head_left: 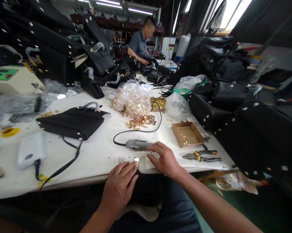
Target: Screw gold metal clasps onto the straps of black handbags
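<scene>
My left hand (119,187) lies flat, fingers stretched out, on a black leather piece (148,191) at the table's near edge. Its fingertips reach a small gold metal fitting (136,161). My right hand (164,158) rests open beside it, fingers extended toward a grey corded electric screwdriver (138,144) lying on the white table (97,155). The right thumb is near the fitting. Neither hand grips anything that I can see.
A black handbag (73,122) lies left of centre, a white power bank (31,149) further left. Gold hardware in plastic bags (136,98), a cardboard box of screws (187,134) and pliers (201,156) lie about. Black bags are stacked on both sides. Another person (141,43) works at the far end.
</scene>
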Available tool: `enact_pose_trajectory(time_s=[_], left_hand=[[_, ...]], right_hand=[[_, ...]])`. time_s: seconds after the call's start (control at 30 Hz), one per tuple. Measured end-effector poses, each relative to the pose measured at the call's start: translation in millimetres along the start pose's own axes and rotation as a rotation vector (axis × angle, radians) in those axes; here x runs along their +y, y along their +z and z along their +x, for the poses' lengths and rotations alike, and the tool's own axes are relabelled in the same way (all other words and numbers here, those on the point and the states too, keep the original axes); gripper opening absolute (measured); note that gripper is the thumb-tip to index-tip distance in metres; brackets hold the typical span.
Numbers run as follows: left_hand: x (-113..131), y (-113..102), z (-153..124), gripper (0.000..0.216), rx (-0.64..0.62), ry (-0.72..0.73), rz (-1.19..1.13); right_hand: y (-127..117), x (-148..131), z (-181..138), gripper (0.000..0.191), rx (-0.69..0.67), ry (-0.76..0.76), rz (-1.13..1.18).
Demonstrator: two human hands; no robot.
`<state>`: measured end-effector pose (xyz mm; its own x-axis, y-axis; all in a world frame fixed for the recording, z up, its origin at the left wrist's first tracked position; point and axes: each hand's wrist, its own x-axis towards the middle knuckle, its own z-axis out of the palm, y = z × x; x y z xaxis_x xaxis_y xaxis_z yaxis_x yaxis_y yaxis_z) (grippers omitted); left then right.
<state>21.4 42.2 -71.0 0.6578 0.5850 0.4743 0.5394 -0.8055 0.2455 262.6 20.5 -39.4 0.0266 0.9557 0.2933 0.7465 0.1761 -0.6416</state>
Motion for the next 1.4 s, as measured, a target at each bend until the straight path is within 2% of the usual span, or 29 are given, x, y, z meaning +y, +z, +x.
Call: enact_pose_trajectory(time_s=[0.07, 0.13, 0.23, 0.3, 0.4, 0.57, 0.67, 0.73, 0.87, 1.0, 1.13, 1.27, 1.4], left_hand=[[-1.6, 3.0, -1.2, 0.031, 0.015, -0.009, -0.005], [-3.2, 5.3, -2.5, 0.032, 0.020, -0.011, -0.001], [-4.7, 6.9, -3.6, 0.032, 0.025, -0.003, 0.001], [-4.8, 7.0, -3.5, 0.032, 0.027, -0.003, -0.003], [-3.8, 6.8, -2.6, 0.032, 0.030, -0.014, -0.013], [-1.3, 5.2, 0.1, 0.031, 0.045, -0.023, -0.027], [0.3, 4.2, 1.8, 0.029, 0.068, -0.027, -0.044], [0.9, 4.5, 2.3, 0.029, 0.080, -0.036, -0.055], [1.3, 7.5, 1.0, 0.029, 0.074, -0.055, -0.073], [2.7, 9.9, -1.7, 0.031, 0.062, -0.088, -0.095], [4.3, 10.6, -2.0, 0.030, 0.069, -0.113, -0.115], [5.1, 11.7, -2.2, 0.029, 0.077, -0.137, -0.121], [5.7, 12.7, -4.0, 0.028, 0.074, -0.152, -0.125]], right_hand=[[-4.0, 6.2, 11.4, 0.030, -0.003, -0.009, -0.204], [-2.7, 11.2, 24.4, 0.037, -0.107, 0.000, -0.355], [1.8, 15.9, 40.7, 0.035, -0.251, 0.010, -0.427], [-1.8, 18.3, 47.6, 0.032, -0.269, -0.010, -0.376], [-25.6, 23.8, 55.0, 0.032, -0.152, 0.039, -0.117], [-81.0, 41.5, 69.4, 0.043, 0.054, 0.248, 0.651], [-91.8, 50.7, 75.7, 0.035, 0.182, 0.338, 0.948], [-86.7, 52.1, 77.5, 0.032, 0.275, 0.387, 0.991], [-61.0, 40.6, 75.1, 0.041, 0.437, 0.476, 1.020], [-30.9, 21.8, 68.2, 0.043, 0.426, 0.442, 1.095], [-6.0, 11.6, 63.4, 0.038, 0.432, 0.404, 1.003], [5.2, 10.7, 62.7, 0.036, 0.510, 0.412, 0.907], [8.3, 12.9, 62.6, 0.037, 0.512, 0.419, 0.888]])
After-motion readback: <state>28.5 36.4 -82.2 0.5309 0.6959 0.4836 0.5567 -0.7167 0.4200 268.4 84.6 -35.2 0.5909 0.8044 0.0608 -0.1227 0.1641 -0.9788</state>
